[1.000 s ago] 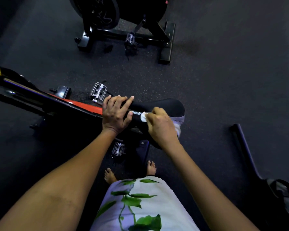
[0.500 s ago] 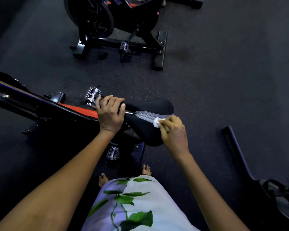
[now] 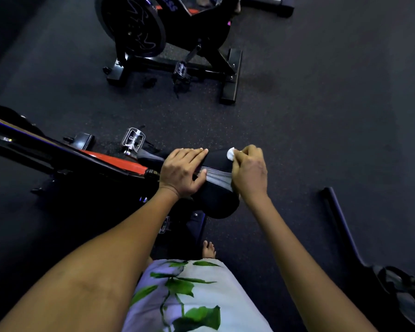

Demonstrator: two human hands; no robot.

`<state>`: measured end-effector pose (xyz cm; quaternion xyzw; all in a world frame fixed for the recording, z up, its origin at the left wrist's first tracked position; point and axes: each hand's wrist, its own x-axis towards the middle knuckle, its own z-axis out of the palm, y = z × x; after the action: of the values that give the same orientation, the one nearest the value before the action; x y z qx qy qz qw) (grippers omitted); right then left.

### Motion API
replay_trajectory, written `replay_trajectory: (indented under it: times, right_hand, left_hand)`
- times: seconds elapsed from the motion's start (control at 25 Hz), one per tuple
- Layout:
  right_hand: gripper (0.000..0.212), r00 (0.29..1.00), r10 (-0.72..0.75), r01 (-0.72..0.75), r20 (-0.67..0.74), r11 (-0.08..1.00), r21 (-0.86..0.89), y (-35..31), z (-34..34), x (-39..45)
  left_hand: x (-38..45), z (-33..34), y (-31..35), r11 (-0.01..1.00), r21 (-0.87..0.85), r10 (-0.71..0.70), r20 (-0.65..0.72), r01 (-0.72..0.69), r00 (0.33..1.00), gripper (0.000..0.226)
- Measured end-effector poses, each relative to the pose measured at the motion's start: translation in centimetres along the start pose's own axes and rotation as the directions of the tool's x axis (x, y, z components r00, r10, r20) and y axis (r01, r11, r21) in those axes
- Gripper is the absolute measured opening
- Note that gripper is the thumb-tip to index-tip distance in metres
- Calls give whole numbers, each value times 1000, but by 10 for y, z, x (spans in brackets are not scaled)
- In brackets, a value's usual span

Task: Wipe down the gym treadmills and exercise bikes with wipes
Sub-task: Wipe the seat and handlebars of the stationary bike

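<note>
A black exercise bike with a red frame bar (image 3: 110,161) stands in front of me, its black saddle (image 3: 216,200) with a grey centre strip pointing right. My left hand (image 3: 181,172) lies over the narrow front half of the saddle, fingers stretched flat across it and thumb against the grey strip. My right hand (image 3: 248,173) pinches a small white wipe (image 3: 231,154) and presses it on the saddle's far edge. Most of the wipe is hidden inside the fingers.
A second black exercise bike (image 3: 168,41) with a flywheel stands farther ahead. A metal pedal (image 3: 133,138) sticks out beside the near bike. A dark bar (image 3: 338,221) and a dark bag (image 3: 403,291) lie on the floor at right. My bare foot (image 3: 209,249) is below the saddle.
My right hand has carried the wipe from the saddle's near side across to its far edge. My left hand shifted rightward along the saddle and its fingers flattened out.
</note>
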<state>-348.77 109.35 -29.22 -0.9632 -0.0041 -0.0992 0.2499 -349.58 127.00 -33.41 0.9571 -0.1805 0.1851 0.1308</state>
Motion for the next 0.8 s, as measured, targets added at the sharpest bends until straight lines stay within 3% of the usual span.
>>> replay_trajectory:
  times: [0.16, 0.36, 0.52, 0.6, 0.72, 0.8]
  right_hand:
    - [20, 945, -310, 303, 105, 950, 77, 12, -6, -17]
    - [11, 992, -88, 85, 89, 996, 34, 8, 1, 14]
    - [14, 920, -314, 305, 233, 949, 77, -6, 4, 7]
    - [24, 891, -398, 376, 220, 917, 133, 13, -14, -2]
    - [21, 957, -187, 181, 224, 982, 47, 21, -15, 18]
    - [20, 954, -93, 117, 284, 991, -70, 8, 0, 31]
  left_hand:
    - [1, -1, -1, 1000, -11, 2, 8, -2, 1000, 50]
    - [0, 1, -3, 1000, -18, 24, -25, -24, 999, 50]
    - [-1, 2, -2, 1000, -20, 10, -23, -11, 1000, 52]
    - [-1, 1, -1, 1000, -21, 3, -29, -4, 1000, 53]
    - [0, 2, -4, 999, -37, -7, -32, 5, 999, 52]
    - [0, 2, -3, 999, -49, -13, -14, 12, 1000, 51]
